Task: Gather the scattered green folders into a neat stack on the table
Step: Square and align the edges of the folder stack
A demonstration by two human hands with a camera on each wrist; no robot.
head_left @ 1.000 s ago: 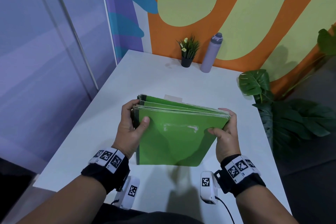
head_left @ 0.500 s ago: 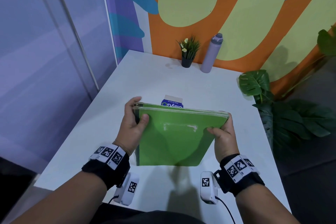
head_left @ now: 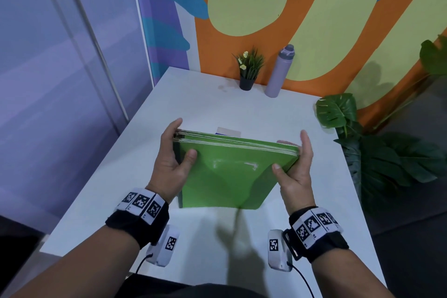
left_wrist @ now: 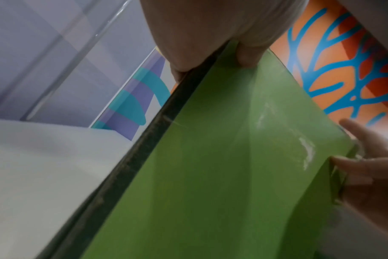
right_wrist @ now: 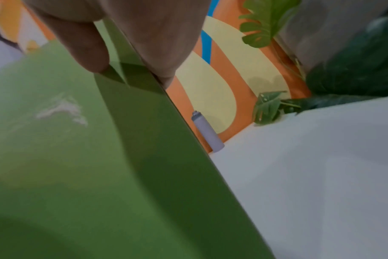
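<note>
Green glossy card folders (head_left: pixel 232 172), bundled, held tilted above the white desk (head_left: pixel 205 109). Left hand (head_left: pixel 171 162) grips the spine side; right hand (head_left: pixel 294 172) pinches the opposite edge. Step: squaring edges. Next: lower flat, release evenly.

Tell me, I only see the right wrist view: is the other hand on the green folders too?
Observer: Yes. The left hand grips the left edge of the green folders, thumb on the front cover.
Operator: Anything beside the bottle?
Observer: A small potted plant stands just left of it, by the wall.
Operator: Any loose folders on the table?
Observer: None visible; only a white and blue item shows behind the stack.
</note>
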